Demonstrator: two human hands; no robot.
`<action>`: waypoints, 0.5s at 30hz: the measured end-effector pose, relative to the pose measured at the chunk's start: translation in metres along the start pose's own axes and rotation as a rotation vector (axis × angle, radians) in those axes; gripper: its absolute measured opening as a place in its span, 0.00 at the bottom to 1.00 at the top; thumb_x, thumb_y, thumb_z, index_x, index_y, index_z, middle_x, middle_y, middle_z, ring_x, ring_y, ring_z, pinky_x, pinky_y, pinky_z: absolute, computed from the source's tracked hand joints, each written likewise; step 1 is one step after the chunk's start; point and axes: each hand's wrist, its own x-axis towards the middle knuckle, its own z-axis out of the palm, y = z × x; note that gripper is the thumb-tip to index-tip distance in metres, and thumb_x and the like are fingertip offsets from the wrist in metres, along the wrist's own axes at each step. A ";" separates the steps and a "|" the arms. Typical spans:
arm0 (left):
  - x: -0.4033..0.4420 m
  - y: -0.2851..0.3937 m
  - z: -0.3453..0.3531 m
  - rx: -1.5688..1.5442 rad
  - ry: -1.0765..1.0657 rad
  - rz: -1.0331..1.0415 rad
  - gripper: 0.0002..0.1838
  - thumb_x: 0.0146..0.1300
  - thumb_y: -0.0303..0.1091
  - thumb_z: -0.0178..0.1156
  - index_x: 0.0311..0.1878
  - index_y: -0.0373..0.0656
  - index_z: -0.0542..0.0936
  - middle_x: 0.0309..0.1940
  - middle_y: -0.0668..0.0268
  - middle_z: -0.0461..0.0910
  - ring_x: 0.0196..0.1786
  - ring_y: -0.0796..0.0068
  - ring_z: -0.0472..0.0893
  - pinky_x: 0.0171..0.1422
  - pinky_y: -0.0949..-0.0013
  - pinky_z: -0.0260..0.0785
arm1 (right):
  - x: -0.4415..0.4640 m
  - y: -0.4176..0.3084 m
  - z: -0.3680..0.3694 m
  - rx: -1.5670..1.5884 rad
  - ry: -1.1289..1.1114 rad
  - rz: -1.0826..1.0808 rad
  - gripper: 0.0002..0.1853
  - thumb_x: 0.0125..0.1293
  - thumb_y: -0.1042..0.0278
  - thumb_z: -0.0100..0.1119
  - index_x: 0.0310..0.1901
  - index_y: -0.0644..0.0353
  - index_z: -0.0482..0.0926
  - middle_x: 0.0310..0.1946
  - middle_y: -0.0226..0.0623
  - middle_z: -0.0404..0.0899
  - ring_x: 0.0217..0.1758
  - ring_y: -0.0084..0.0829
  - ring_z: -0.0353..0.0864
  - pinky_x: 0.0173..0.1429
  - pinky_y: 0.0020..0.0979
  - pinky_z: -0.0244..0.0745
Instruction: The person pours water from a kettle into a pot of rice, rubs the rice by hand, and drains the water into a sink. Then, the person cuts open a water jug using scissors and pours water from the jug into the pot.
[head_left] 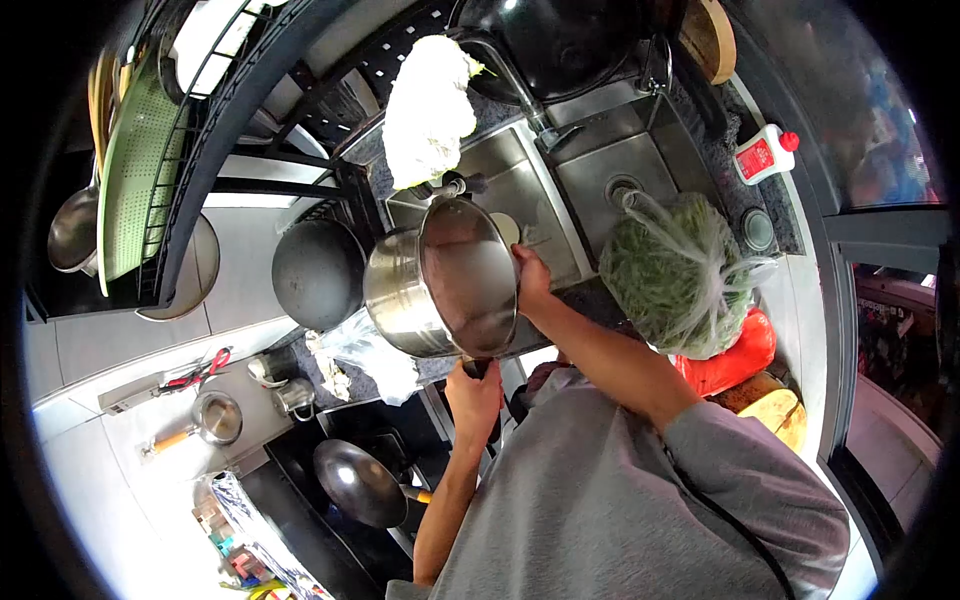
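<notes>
A large stainless steel pot (400, 295) is tilted on its side over the near edge of the sink, with its wide mouth turned to the right. My left hand (473, 402) is closed around the pot's black handle at the lower end. At the right side of the rim, my right hand (532, 272) is closed on the pot; its exact hold is partly hidden. The inside of the pot looks greyish brown and blurred. Behind the rim, part of a pale round item (507, 229) shows in the sink.
A double steel sink (612, 165) has a black faucet (510, 75). A plastic bag of greens (665, 270) stands on the right, beside a red bag (735, 345) and a white bottle (762, 155). A dark wok (360, 483) sits on the stove, and a dish rack (195, 130) hangs left.
</notes>
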 end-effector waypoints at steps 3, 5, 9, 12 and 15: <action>-0.002 0.007 0.001 -0.024 0.030 -0.006 0.12 0.64 0.30 0.61 0.25 0.37 0.74 0.16 0.66 0.75 0.15 0.78 0.72 0.18 0.71 0.64 | 0.004 0.002 0.000 0.031 0.002 0.000 0.17 0.65 0.61 0.57 0.50 0.64 0.80 0.47 0.39 0.80 0.49 0.36 0.78 0.55 0.39 0.70; -0.003 0.010 0.000 0.019 0.026 -0.031 0.12 0.64 0.30 0.61 0.27 0.36 0.74 0.16 0.66 0.75 0.16 0.79 0.73 0.19 0.71 0.65 | 0.004 0.003 -0.001 0.060 -0.016 0.033 0.16 0.65 0.62 0.57 0.50 0.64 0.80 0.47 0.38 0.80 0.49 0.36 0.78 0.55 0.39 0.70; -0.003 0.009 0.001 0.017 0.027 -0.030 0.12 0.64 0.31 0.62 0.28 0.36 0.74 0.17 0.66 0.75 0.17 0.79 0.74 0.20 0.71 0.66 | -0.016 -0.003 0.011 0.031 0.041 0.029 0.15 0.68 0.59 0.54 0.47 0.61 0.79 0.41 0.39 0.81 0.43 0.36 0.79 0.53 0.38 0.72; -0.005 0.012 0.002 0.018 0.048 -0.017 0.14 0.64 0.33 0.62 0.28 0.36 0.72 0.13 0.64 0.75 0.14 0.74 0.75 0.18 0.67 0.65 | -0.014 0.000 0.010 0.033 0.067 0.049 0.16 0.67 0.58 0.54 0.47 0.62 0.79 0.42 0.40 0.81 0.43 0.37 0.79 0.54 0.39 0.72; -0.006 0.014 0.002 0.035 0.058 -0.003 0.14 0.64 0.33 0.63 0.28 0.36 0.72 0.14 0.65 0.75 0.14 0.74 0.75 0.18 0.67 0.65 | 0.001 0.008 0.004 0.068 0.040 0.060 0.17 0.68 0.57 0.53 0.47 0.63 0.79 0.43 0.41 0.82 0.44 0.38 0.79 0.56 0.40 0.71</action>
